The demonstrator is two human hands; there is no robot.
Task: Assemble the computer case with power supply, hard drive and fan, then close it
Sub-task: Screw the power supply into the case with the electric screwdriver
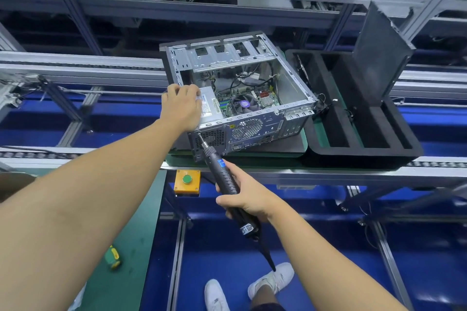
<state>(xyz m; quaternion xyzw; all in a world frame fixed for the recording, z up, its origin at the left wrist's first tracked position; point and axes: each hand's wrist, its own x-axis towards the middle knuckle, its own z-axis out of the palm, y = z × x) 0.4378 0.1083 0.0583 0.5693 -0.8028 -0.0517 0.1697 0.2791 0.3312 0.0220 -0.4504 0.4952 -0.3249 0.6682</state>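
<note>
Fastening the power supply seems under way: the left hand holds it inside the open computer case on the surface, while the right hand grips an electric screwdriver at the rear panel. Closing remains.

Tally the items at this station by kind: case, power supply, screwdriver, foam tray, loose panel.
Computer case: 1
Power supply: 1
Electric screwdriver: 1
Foam tray: 1
Side panel: 1
Total: 5

No legible text; print on power supply and screwdriver too blurred.
</note>
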